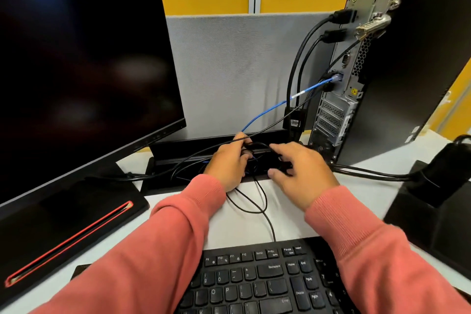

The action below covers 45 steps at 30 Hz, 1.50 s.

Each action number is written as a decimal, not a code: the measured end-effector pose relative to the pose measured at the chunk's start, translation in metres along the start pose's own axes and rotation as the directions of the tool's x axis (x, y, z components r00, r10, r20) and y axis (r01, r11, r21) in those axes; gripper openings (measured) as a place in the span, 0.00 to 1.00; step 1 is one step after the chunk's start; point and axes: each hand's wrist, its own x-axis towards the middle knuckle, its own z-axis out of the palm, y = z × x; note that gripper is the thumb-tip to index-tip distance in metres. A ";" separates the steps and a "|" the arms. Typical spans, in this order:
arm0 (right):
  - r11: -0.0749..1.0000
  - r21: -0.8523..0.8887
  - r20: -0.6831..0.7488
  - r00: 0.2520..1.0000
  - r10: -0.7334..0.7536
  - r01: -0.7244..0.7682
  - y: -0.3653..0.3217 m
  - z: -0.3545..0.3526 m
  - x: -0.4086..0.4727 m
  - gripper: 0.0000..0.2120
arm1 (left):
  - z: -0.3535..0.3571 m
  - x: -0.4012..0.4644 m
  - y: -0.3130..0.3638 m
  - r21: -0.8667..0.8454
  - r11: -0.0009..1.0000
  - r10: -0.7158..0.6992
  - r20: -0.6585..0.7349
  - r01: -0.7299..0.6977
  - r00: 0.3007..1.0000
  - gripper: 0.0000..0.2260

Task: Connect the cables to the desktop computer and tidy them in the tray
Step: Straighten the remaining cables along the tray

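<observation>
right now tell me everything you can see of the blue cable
The blue cable is thin and round, apparently plastic-jacketed, with a white tag partway along. Its clear plug sits in a port on the back of the desktop computer. It slopes down leftward, crosses black cables, and disappears behind the left hand at the cable tray.

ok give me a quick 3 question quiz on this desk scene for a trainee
1. True or false: the blue cable is plugged into the back of the desktop computer.
2. Which hand grips the loop of black cable over the tray? A) left hand B) right hand
3. What lies nearest the camera, between the sleeves?

Key: 1 true; 2 A; 3 the keyboard.
</observation>
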 end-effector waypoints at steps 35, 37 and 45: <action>0.852 -0.523 0.167 0.983 0.070 0.028 -0.009 0.024 0.054 0.09 | -0.005 -0.008 -0.020 0.218 0.975 0.047 -0.039 -0.037 0.998 0.12; 0.834 -0.552 0.198 0.975 0.102 0.025 -0.011 0.029 0.063 0.10 | -0.010 -0.015 -0.023 0.315 0.944 0.100 0.021 -0.101 0.995 0.14; 0.777 -0.614 0.363 0.924 0.122 0.138 -0.014 0.042 0.089 0.15 | -0.026 -0.042 -0.035 0.477 0.831 0.281 0.084 -0.286 0.956 0.23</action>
